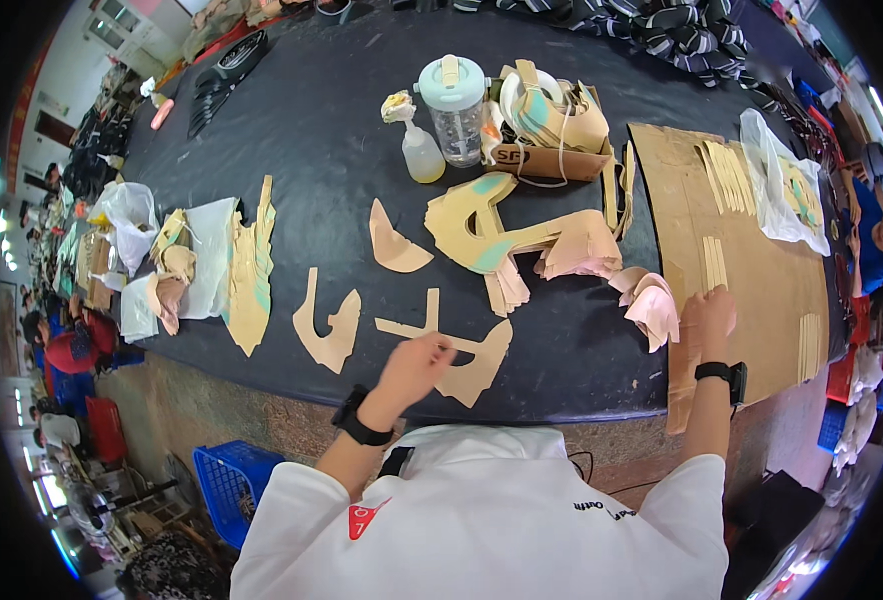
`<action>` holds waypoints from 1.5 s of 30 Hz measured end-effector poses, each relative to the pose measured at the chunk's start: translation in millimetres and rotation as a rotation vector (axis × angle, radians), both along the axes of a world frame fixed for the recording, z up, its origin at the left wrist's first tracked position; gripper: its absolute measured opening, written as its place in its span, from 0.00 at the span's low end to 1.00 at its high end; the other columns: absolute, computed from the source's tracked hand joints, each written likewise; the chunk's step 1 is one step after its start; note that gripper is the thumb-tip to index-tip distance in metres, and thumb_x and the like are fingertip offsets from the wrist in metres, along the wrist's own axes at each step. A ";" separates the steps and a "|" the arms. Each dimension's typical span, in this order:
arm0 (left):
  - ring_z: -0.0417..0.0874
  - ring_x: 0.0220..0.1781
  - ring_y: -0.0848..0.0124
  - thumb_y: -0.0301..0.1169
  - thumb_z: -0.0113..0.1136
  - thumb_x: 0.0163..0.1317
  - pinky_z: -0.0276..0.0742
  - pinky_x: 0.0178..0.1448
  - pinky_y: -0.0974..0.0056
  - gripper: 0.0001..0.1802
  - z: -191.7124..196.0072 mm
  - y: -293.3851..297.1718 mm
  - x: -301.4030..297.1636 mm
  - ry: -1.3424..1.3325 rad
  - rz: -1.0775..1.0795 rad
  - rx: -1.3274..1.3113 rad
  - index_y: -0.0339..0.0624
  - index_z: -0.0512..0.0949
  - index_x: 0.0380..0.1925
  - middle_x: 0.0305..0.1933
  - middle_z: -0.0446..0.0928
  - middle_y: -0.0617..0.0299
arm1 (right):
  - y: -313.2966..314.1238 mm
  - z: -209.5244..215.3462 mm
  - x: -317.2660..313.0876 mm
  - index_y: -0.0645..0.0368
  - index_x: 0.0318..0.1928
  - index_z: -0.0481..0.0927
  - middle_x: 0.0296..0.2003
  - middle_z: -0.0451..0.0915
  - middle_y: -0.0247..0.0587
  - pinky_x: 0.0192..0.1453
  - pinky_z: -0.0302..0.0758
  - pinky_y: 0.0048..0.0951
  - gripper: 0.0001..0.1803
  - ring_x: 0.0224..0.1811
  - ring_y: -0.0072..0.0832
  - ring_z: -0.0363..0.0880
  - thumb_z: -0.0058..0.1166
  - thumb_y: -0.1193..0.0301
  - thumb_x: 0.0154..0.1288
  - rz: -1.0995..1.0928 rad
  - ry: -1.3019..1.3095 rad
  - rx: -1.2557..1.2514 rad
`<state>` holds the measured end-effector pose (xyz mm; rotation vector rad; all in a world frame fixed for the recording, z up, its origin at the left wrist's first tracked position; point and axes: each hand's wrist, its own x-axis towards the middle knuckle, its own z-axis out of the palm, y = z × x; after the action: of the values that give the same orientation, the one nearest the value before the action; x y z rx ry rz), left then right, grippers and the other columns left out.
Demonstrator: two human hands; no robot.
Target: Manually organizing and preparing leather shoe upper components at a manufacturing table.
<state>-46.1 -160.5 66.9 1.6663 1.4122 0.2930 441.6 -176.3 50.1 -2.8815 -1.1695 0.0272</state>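
My left hand (417,368), fingers curled, is at one tan cutout (477,368) near the table's (572,375) front edge; my right hand (712,315) meets the middle of three strip bundles (714,262) toward the right edge. I can't tell whether either grips.

A white short-sleeved shirt (492,530) bears a red patch (366,519) and dark lettering (594,507); black bands (360,425) circle both wrists.

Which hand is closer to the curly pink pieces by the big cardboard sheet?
Right. The right hand is just beside the curly pink pieces, over the cardboard sheet; the left hand is farther off, to their left.
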 end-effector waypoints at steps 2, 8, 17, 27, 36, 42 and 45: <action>0.83 0.30 0.59 0.33 0.58 0.60 0.76 0.35 0.62 0.10 -5.8 -12.0 24.7 -0.071 -0.044 -0.005 0.37 0.78 0.36 0.29 0.80 0.52 | -3.7 -9.8 5.0 0.62 0.28 0.77 0.33 0.78 0.53 0.45 0.75 0.43 0.09 0.43 0.49 0.78 0.52 0.68 0.54 0.071 -0.069 0.020; 0.81 0.28 0.62 0.32 0.59 0.60 0.75 0.34 0.63 0.10 4.1 -23.1 70.3 -0.200 -0.294 0.023 0.37 0.77 0.36 0.27 0.79 0.53 | -11.7 -25.6 13.5 0.55 0.30 0.78 0.31 0.79 0.45 0.39 0.74 0.42 0.07 0.36 0.43 0.79 0.58 0.69 0.49 0.123 -0.057 0.175; 0.81 0.28 0.62 0.31 0.59 0.59 0.75 0.34 0.62 0.10 -3.6 -32.5 80.3 -0.165 -0.418 0.003 0.36 0.77 0.37 0.27 0.79 0.54 | -12.6 -34.7 24.7 0.63 0.36 0.73 0.38 0.75 0.52 0.50 0.72 0.41 0.09 0.44 0.48 0.74 0.50 0.75 0.52 0.133 -0.030 0.162; 0.80 0.26 0.63 0.30 0.59 0.59 0.74 0.32 0.64 0.09 -12.6 -44.6 93.8 -0.138 -0.498 0.058 0.36 0.77 0.36 0.25 0.79 0.55 | -9.8 -43.5 56.2 0.60 0.32 0.77 0.29 0.77 0.50 0.42 0.75 0.43 0.10 0.36 0.47 0.78 0.57 0.70 0.48 0.273 0.050 0.182; 0.78 0.49 0.74 0.33 0.44 0.71 0.73 0.52 0.69 0.17 8.4 -39.7 115.4 -0.640 -0.263 -0.310 0.34 0.74 0.53 0.50 0.78 0.57 | -35.8 72.0 -139.2 0.64 0.31 0.78 0.25 0.78 0.41 0.29 0.74 0.26 0.05 0.24 0.24 0.77 0.59 0.78 0.53 0.366 0.604 0.737; 0.79 0.46 0.72 0.31 0.43 0.71 0.76 0.50 0.70 0.17 32.7 -16.3 108.4 -0.854 0.074 -0.355 0.29 0.73 0.52 0.50 0.77 0.53 | -61.2 56.4 -263.9 0.68 0.35 0.77 0.28 0.81 0.37 0.34 0.78 0.17 0.04 0.29 0.18 0.80 0.54 0.82 0.59 0.212 1.344 0.536; 0.80 0.41 0.73 0.29 0.46 0.70 0.78 0.48 0.71 0.16 20.9 -14.2 70.5 -0.746 0.126 -0.387 0.29 0.73 0.51 0.47 0.79 0.54 | -61.4 45.2 -300.3 0.68 0.36 0.76 0.29 0.81 0.38 0.34 0.79 0.19 0.04 0.29 0.18 0.80 0.54 0.82 0.59 0.181 1.450 0.464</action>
<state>24.4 -174.6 87.8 0.9925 0.9234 0.5983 141.3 -237.8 95.3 -1.5500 -0.8357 1.3246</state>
